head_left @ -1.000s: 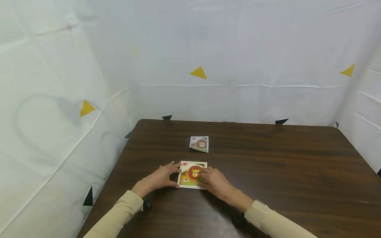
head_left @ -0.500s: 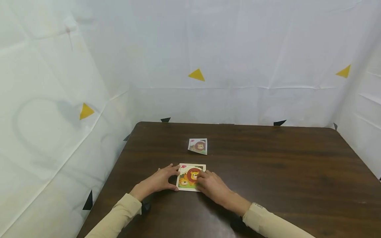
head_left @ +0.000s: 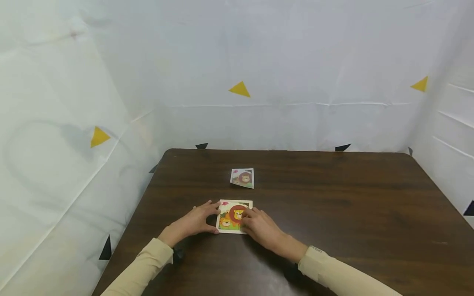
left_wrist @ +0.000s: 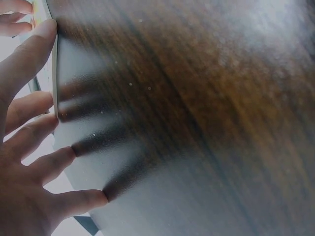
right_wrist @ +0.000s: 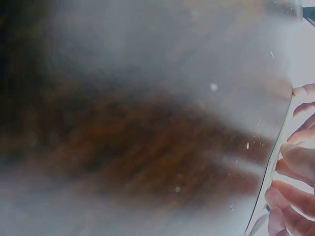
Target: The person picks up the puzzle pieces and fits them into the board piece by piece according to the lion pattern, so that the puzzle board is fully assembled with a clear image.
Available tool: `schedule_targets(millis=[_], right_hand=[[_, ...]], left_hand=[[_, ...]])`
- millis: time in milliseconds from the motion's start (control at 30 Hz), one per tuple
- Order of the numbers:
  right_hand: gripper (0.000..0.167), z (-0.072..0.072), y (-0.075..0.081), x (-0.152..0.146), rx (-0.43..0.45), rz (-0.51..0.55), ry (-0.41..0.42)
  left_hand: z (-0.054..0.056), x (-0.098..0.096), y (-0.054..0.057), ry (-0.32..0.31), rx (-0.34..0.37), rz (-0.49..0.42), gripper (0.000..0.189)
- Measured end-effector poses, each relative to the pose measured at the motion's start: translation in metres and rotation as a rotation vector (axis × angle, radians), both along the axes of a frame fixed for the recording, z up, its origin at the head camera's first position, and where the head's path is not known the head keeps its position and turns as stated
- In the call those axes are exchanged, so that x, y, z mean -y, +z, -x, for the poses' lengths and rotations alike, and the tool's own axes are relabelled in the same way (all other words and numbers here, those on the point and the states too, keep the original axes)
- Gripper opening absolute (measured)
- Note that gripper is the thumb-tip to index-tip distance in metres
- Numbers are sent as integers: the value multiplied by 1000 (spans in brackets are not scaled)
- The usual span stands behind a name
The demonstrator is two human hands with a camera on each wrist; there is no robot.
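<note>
A thin square picture board with a lion and a cub inside a pale border lies on the dark wooden table. My left hand has its fingers spread along the board's left side. Its thumb touches the near left corner, and in the left wrist view fingertips meet the board's edge. My right hand lies over the board's right part with bent fingers, their tips on the picture beside the lion's face. That hand hides the board's right edge and near right corner. In the right wrist view the board's edge runs beneath the fingers.
Behind the board lies a smaller paper card with the same lion picture, its near edge lifted off the table. White sheeting with yellow and black triangles stands around the table's back and sides.
The right fingers have shifted slightly on the picture, and a little more of the lion's lower side is covered. The left hand stays at the board's left edge; the head view has shifted slightly.
</note>
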State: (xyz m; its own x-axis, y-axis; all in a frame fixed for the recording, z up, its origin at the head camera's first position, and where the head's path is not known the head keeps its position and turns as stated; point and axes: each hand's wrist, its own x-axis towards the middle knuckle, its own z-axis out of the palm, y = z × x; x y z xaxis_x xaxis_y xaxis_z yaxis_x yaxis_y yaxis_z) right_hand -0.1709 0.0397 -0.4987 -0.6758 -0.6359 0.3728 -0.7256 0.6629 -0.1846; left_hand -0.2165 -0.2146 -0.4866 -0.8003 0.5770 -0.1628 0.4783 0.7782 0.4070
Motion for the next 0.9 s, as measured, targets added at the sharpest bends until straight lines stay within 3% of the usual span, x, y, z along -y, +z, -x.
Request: schedule_targets(millis=[333,633,900], right_hand=[[8,0,-2,3,-13,22,-7],[8,4,-7,-1,41,125,19],[8,6,-7,-3,61,120,25]], left_hand=[[0,2,4,-3,13,-7,68],[0,1,3,-4,12,-23,67],[1,1,2,1,-4,-18,67]])
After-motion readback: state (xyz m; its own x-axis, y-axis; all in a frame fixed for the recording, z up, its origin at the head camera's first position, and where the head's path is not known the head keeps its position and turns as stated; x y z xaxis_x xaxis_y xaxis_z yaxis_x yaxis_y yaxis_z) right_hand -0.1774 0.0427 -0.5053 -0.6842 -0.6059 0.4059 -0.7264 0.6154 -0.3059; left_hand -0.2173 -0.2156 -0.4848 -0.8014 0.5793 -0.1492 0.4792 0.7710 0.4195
